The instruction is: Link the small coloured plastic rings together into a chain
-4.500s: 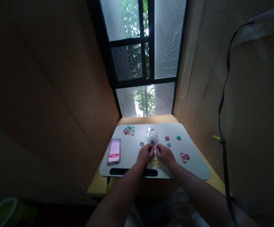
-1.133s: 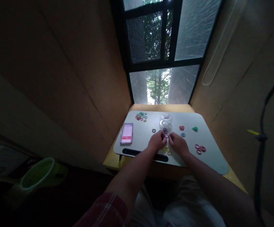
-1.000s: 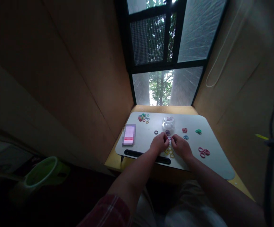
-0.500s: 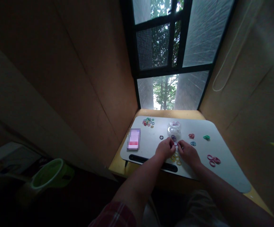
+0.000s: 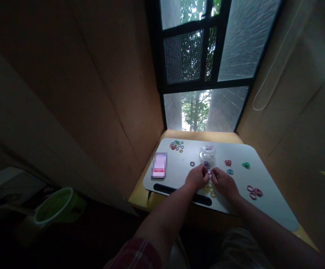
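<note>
Sleeve: red plaid cloth, nearest of all, down at seven o'clock from the hands.
Groove: long, black, round-ended slot along the near edge of the smooth white bench, eight o'clock.
Yellow: and just below the fingers, at six, a loose cluster of thin yellow rings.
Hands: left hand and right hand nearly meet, fingers curled, tips pinched on a small pale piece!
Pale piece: right there between the fingertips, over mid-bench; it seems to trail towards six, though too small to tell shape or true axis.
Right flank: pink rings at four, blue rings at three, red rings at two, green rings between those last two.
Left flank: dark rings at ten; flat, rectangular phone at nine, screen blurred, long axis roughly twelve to six.
Purple: dark purple rings, twelve, close by the jar.
Jar: clear, round-bellied, upright at twelve, something pale pink showing near its mouth.
Far corner: mixed-colour rings, heaped between ten and eleven.
</note>
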`<action>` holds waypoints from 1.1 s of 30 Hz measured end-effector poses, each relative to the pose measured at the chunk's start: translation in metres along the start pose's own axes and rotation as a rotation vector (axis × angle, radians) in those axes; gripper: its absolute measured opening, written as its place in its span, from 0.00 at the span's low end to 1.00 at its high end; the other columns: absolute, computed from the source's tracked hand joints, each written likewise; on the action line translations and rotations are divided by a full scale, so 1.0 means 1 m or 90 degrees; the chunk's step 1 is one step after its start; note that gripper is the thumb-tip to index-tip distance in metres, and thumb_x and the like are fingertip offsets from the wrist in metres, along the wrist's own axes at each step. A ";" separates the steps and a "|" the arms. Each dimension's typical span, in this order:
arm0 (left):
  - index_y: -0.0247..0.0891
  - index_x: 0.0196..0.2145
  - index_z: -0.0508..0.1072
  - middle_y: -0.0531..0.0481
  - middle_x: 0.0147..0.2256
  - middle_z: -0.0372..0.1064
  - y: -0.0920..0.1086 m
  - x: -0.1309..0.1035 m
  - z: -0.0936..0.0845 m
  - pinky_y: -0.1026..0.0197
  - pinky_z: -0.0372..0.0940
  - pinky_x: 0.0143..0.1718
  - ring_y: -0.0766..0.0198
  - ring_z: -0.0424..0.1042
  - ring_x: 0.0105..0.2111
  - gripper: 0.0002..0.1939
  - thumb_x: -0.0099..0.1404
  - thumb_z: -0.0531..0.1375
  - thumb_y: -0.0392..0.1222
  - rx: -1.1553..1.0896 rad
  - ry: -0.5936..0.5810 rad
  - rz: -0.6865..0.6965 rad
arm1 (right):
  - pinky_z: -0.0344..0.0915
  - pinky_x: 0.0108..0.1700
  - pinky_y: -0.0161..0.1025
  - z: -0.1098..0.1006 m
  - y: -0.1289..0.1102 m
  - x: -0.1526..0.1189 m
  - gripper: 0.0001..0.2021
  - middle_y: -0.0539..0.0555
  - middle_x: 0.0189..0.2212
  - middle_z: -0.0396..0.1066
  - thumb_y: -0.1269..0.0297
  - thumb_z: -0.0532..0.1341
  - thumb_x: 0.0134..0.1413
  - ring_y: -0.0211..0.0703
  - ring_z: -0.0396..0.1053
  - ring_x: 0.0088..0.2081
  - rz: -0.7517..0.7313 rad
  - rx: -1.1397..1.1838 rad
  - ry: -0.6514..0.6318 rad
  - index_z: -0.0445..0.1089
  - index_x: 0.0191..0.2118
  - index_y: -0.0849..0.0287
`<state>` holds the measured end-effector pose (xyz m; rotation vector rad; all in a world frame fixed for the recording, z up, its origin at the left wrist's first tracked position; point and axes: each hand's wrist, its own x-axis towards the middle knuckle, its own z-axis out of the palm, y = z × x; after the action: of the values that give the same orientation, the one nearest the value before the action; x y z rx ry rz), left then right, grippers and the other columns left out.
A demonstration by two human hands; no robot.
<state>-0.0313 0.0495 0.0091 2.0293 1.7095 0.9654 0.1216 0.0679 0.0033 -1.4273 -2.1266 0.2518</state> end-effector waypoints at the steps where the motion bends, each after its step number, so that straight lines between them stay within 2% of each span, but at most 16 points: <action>1: 0.40 0.36 0.68 0.51 0.32 0.71 0.000 0.000 0.000 0.65 0.62 0.32 0.65 0.68 0.30 0.05 0.62 0.56 0.42 0.000 0.000 0.002 | 0.48 0.28 0.35 0.000 0.000 0.000 0.09 0.51 0.26 0.69 0.61 0.51 0.59 0.41 0.64 0.27 -0.001 0.000 -0.001 0.66 0.32 0.56; 13: 0.40 0.34 0.68 0.52 0.31 0.71 -0.002 0.000 0.003 0.64 0.62 0.32 0.65 0.68 0.30 0.05 0.62 0.56 0.42 0.021 0.006 0.005 | 0.49 0.29 0.35 0.001 0.001 0.001 0.09 0.51 0.27 0.69 0.62 0.50 0.60 0.41 0.64 0.28 -0.006 -0.006 0.000 0.65 0.32 0.56; 24: 0.38 0.35 0.70 0.51 0.31 0.72 0.006 0.001 -0.004 0.65 0.61 0.32 0.66 0.67 0.29 0.05 0.61 0.57 0.40 0.027 -0.018 -0.014 | 0.47 0.29 0.35 0.000 0.000 0.000 0.09 0.52 0.28 0.71 0.63 0.51 0.60 0.40 0.64 0.28 0.013 0.010 0.002 0.67 0.34 0.56; 33: 0.39 0.36 0.69 0.51 0.31 0.70 0.006 0.000 -0.003 0.64 0.61 0.32 0.66 0.67 0.29 0.05 0.61 0.58 0.39 0.000 0.016 -0.018 | 0.45 0.28 0.36 0.001 -0.001 0.000 0.11 0.52 0.27 0.70 0.61 0.51 0.61 0.39 0.62 0.27 0.006 -0.014 0.009 0.67 0.33 0.57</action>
<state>-0.0285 0.0480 0.0150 1.9954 1.7463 0.9850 0.1207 0.0679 0.0031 -1.4481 -2.1176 0.2210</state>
